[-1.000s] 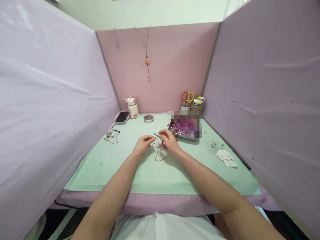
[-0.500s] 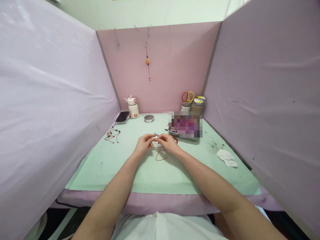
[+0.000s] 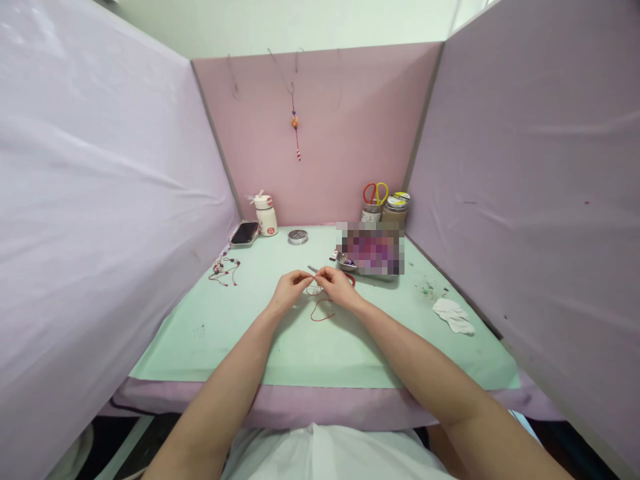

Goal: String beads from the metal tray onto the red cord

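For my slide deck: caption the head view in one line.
Both hands, left hand and right hand, pinch a red cord over a green mat inside a pink-walled booth.

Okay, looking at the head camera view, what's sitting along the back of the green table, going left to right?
Phone → white bottle → small round tin → cup holding scissors → cord spool with a yellow label. Nearer, the left hand and right hand pinch a red cord.

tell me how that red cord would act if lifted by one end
Probably floppy: the red cord lies in loose curls on the mat. Likely very light, being so thin. It would probably dangle from the hands rather than hold shape.
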The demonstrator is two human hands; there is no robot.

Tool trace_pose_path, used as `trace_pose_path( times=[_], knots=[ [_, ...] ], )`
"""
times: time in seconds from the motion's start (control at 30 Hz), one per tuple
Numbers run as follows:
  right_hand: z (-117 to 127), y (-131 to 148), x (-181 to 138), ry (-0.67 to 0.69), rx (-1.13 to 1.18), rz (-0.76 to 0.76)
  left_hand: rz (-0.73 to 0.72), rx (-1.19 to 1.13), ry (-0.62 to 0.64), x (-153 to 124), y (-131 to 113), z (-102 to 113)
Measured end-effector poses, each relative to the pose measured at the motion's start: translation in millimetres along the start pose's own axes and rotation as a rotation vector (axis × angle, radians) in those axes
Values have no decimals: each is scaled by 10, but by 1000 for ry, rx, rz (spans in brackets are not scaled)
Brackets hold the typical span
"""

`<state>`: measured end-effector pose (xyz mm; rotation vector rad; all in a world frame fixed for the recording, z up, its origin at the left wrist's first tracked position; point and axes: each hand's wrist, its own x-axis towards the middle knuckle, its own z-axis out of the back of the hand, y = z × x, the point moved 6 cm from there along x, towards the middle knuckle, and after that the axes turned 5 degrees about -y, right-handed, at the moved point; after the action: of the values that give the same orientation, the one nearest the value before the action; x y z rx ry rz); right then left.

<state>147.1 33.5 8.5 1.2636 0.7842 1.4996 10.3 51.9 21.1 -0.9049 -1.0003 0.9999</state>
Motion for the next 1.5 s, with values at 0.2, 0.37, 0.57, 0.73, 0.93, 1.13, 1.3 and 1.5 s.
trace_pose_path(
  times=[0.2,0.37,0.57,0.73,0.93,1.13,1.3,1.5],
  knots=[
    [70,20,-3,-117,-70,20,101,-12,-36,-26,7,44],
    [178,258,-86,-299,-284,208,204,-134,-53,-22,83,57],
    [73,261,-135,-202,-444,202,260,-284,-30,-33,98,26],
    [32,203,-122,-158,-474,195,303,-403,0,-36,108,12],
    [-38,245,-142,-45,-469,224,321,-468,-46,-10,139,62],
    [49,299,-125,-99,-446,269,142,-92,-57,-4,42,80],
    [112,313,-88,-106,-486,297,-73,107,17,-10,-52,1],
    [71,126,-16,68,-278,116,-203,183,116,-45,-126,-42]
  ],
)
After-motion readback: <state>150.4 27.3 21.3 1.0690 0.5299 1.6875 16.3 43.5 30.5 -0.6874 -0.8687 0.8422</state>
